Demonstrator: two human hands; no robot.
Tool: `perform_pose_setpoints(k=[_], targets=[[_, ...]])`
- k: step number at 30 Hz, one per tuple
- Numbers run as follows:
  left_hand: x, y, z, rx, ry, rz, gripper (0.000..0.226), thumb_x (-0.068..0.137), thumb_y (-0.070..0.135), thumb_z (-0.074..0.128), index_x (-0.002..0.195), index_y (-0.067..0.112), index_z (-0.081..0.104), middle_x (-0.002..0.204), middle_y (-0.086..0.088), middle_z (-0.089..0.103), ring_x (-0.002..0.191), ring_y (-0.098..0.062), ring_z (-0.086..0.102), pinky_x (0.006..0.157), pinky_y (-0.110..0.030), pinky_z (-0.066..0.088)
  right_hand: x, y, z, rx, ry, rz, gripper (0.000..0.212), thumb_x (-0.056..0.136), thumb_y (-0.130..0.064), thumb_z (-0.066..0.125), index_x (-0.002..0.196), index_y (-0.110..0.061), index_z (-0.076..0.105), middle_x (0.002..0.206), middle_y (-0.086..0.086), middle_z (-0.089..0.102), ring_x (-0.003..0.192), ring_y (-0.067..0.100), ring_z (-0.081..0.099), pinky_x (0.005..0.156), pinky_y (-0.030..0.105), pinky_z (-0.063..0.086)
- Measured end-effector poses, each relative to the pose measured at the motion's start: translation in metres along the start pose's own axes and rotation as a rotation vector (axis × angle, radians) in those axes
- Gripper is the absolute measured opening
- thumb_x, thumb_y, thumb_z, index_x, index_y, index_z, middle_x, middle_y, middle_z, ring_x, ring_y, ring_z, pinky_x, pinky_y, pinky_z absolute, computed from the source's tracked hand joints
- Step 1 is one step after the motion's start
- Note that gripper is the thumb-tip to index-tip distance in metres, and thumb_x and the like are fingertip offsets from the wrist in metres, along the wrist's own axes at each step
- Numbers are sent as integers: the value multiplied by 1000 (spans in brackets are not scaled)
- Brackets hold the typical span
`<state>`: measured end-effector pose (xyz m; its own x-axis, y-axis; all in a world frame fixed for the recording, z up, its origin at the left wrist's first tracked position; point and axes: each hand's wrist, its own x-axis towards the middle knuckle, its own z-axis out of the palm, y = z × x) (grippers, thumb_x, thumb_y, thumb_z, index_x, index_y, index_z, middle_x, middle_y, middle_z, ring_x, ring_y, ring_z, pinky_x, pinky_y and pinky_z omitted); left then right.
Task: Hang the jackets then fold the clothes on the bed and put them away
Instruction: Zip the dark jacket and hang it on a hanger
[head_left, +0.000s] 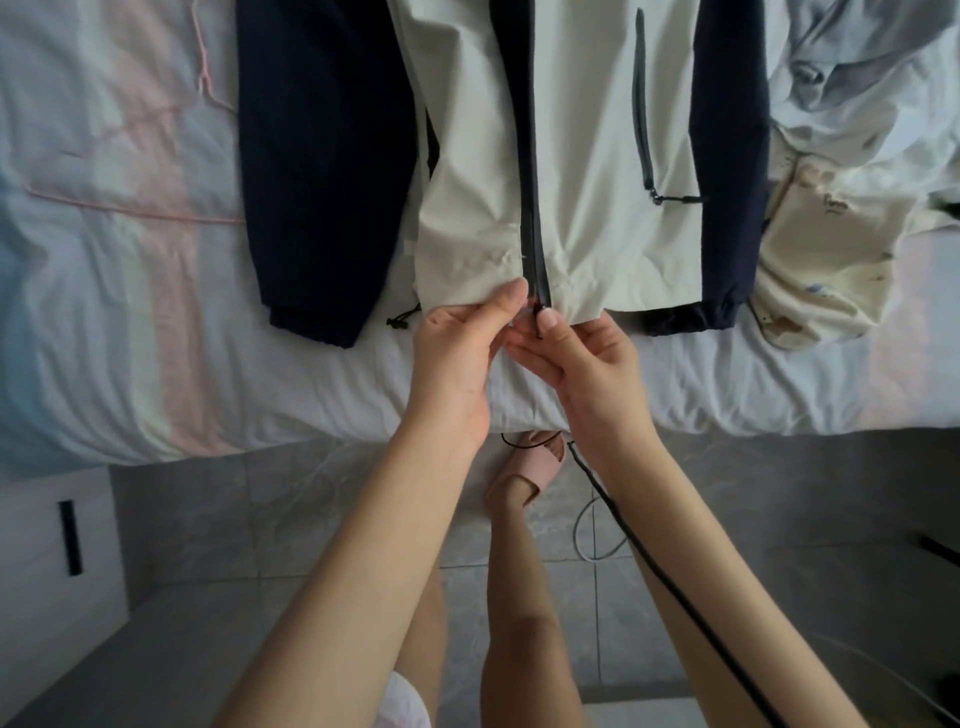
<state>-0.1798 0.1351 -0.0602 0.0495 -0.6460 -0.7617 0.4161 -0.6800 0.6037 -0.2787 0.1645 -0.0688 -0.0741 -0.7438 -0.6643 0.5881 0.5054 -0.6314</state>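
Note:
A cream jacket (587, 156) with navy sleeves lies flat on the bed (156, 338), front up, hem toward me. Its dark front zipper (535, 228) runs down the middle. My left hand (457, 353) pinches the hem on the left side of the zipper's bottom end. On the other side, my right hand (576, 358) pinches the zipper's lower end at the hem. A pink wire hanger (202, 93) lies on the sheet to the left of the jacket. More clothes, cream (810, 260) and grey (852, 62), are heaped at the right.
The bed's near edge runs across the middle of the view, with grey floor tiles (311, 519) below. A white drawer unit (57, 535) stands at the lower left. A black cable (675, 587) and a white cable (587, 540) trail near my slippered foot (530, 473).

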Motion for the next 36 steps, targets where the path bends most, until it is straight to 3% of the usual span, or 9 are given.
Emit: perform_pose_setpoints(k=[2, 7, 10, 17, 22, 28, 30, 33, 36], targets=[[0, 0, 3, -17, 39, 10, 13, 84, 6, 65, 71, 4, 66, 61, -3, 68, 60, -10, 65, 63, -19, 53, -1, 2, 2, 33, 16, 0, 11, 93, 2, 51, 91, -1, 61, 79, 8, 74, 76, 15, 72, 73, 22, 57], [-3, -3, 9, -95, 111, 24, 7, 81, 5, 69, 86, 0, 70, 92, -14, 71, 89, -23, 68, 91, -34, 53, -2, 5, 7, 73, 71, 8, 8, 92, 2, 52, 91, -1, 59, 77, 7, 73, 75, 14, 72, 74, 23, 57], [-6, -4, 11, -99, 120, 24, 6, 81, 6, 70, 85, 2, 71, 95, -13, 71, 96, -24, 67, 97, -38, 51, -3, 4, 10, 70, 133, 3, 8, 91, 1, 56, 85, -4, 56, 72, 6, 69, 67, 11, 71, 70, 22, 58], [-8, -5, 9, -87, 148, 64, 11, 81, 5, 70, 91, 0, 70, 92, -8, 72, 92, -17, 68, 89, -28, 53, -8, 7, 20, 66, 166, -2, 4, 91, -2, 58, 90, -6, 58, 69, -1, 68, 65, 9, 70, 69, 19, 56], [-8, -13, 3, -139, 161, 36, 32, 79, 11, 73, 104, -8, 66, 111, -22, 67, 110, -34, 62, 102, -47, 45, -9, 10, 26, 87, 189, 2, 3, 91, -4, 59, 93, -5, 58, 71, 2, 67, 64, 11, 69, 69, 20, 56], [-9, -11, 5, -174, 148, 26, 5, 84, 4, 67, 88, 4, 69, 86, -4, 71, 85, -14, 68, 73, -21, 54, -10, 10, 27, 112, 192, 24, 3, 91, -5, 59, 93, -6, 60, 75, 4, 68, 62, 11, 68, 66, 20, 55], [-9, -11, 7, -154, 148, 23, 6, 83, 4, 68, 89, 3, 70, 88, -5, 72, 87, -16, 69, 76, -22, 55, -10, 9, 25, 118, 198, 23, 4, 91, -5, 60, 94, -7, 61, 76, 4, 69, 61, 11, 68, 66, 20, 55], [-10, -11, 7, -74, 175, 28, 10, 80, 9, 72, 89, 4, 72, 97, -11, 72, 101, -25, 67, 95, -37, 52, -10, 6, 24, 56, 226, 2, 3, 91, -5, 60, 93, -6, 62, 75, 2, 68, 57, 9, 66, 65, 19, 55], [-11, -16, 6, 11, 197, 66, 5, 80, 11, 74, 77, 8, 72, 81, -7, 72, 85, -22, 69, 81, -35, 56, -9, 5, 26, -58, 264, -50, 9, 93, -5, 57, 85, -7, 58, 55, -8, 59, 37, 5, 48, 61, 20, 53]])
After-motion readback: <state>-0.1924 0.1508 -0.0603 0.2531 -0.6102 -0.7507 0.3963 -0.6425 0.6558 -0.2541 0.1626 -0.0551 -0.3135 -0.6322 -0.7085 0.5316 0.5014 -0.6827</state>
